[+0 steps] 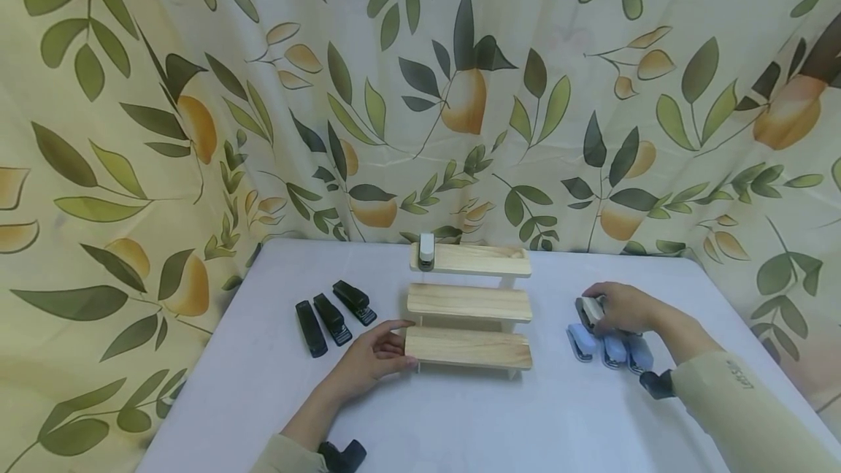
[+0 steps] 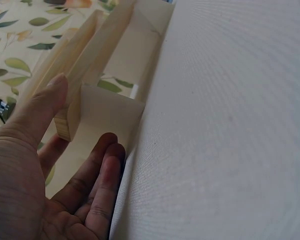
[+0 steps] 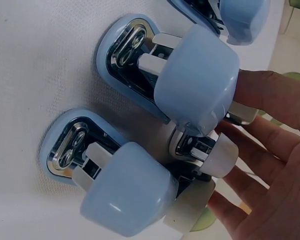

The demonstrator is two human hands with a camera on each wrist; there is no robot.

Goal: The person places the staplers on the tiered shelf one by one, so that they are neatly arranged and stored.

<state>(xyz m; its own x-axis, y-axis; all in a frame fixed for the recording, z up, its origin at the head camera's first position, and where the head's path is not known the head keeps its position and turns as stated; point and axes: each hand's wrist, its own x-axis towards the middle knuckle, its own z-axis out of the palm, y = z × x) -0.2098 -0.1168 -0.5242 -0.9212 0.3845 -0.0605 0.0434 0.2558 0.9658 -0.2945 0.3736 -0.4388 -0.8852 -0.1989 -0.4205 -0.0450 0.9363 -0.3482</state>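
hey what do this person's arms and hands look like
The left sleeve and right sleeve are pale beige; the right one bears small dark lettering. A black device is worn near each wrist. The left hand and right hand wear no gloves.

White cloth-covered table (image 1: 512, 422): straight far edge.
Cream fabric curtain (image 1: 420, 104): green leaf, orange fruit print; hangs behind that edge.

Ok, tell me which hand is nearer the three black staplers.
Left. The left hand is just right of the black staplers, gripping the lowest wooden shelf; the right hand is past the shelf's opposite end, by the light-blue staplers.
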